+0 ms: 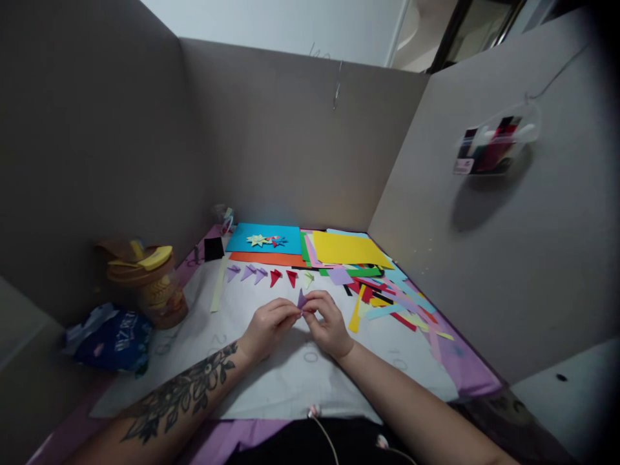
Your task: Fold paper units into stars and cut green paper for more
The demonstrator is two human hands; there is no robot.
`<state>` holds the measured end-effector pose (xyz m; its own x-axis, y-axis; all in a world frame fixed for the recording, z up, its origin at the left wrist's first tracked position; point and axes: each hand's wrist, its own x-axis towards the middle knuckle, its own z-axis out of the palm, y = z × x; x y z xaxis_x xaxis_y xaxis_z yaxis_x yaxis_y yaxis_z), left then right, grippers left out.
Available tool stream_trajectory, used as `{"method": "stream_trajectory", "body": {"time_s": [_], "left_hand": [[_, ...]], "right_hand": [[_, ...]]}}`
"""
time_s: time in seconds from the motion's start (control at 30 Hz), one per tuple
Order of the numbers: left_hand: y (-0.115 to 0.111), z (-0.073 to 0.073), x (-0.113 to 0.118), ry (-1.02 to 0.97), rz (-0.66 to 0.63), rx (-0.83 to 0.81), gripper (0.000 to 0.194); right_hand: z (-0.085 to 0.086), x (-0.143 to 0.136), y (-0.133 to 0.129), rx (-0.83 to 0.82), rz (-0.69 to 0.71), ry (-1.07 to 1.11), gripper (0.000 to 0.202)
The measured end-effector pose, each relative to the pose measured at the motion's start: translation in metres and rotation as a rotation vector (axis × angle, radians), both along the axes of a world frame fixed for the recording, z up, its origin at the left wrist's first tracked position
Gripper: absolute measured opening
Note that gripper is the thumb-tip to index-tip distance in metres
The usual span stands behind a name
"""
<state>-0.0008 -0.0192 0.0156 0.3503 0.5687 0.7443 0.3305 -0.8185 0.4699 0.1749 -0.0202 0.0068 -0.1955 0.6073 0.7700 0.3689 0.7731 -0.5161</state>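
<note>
Between my two hands, above the white sheet, is a small folded piece of purple paper (pixel 301 299) with a pointed tip standing up. My left hand (pixel 272 324) pinches its left side with thumb and forefinger. From the right, my right hand (pixel 328 325) grips the same piece with closed fingertips. The fingers hide its lower part. Beyond the hands runs a row of small folded paper pieces: several purple ones (pixel 248 272), two red ones (pixel 276 278) and a pale green one (pixel 309 279).
Paper strips (pixel 387 303) lie scattered at the right, with a yellow sheet (pixel 351 249) behind them. Folded stars (pixel 266 241) rest on a blue sheet (pixel 242 236). At the left stand a brown tub (pixel 162 290) and a blue packet (pixel 113 339). Grey panels (pixel 290 142) enclose the table.
</note>
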Motion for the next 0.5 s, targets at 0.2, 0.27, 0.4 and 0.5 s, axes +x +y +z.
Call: {"method": "stream_trajectory", "body": {"time_s": [0.2, 0.27, 0.4, 0.5], "left_hand": [[0.0012, 0.0053, 0.0000, -0.018, -0.041, -0.068, 0.013], [0.0019, 0.0065, -0.0004, -0.018, -0.051, -0.092, 0.012], [0.0027, 0.0056, -0.0012, -0.017, -0.046, -0.064, 0.012], [0.0023, 0.0040, -0.0016, -0.003, -0.032, -0.051, 0.013]], "right_hand": [[-0.0027, 0.0001, 0.0019, 0.031, -0.023, -0.007, 0.006], [-0.0029, 0.0002, 0.0025, 0.034, -0.030, 0.001, 0.004], [-0.0024, 0.0000, 0.0033, 0.007, -0.039, 0.033, 0.003], [-0.0022, -0.0003, 0.0033, -0.022, -0.026, 0.039, 0.004]]}}
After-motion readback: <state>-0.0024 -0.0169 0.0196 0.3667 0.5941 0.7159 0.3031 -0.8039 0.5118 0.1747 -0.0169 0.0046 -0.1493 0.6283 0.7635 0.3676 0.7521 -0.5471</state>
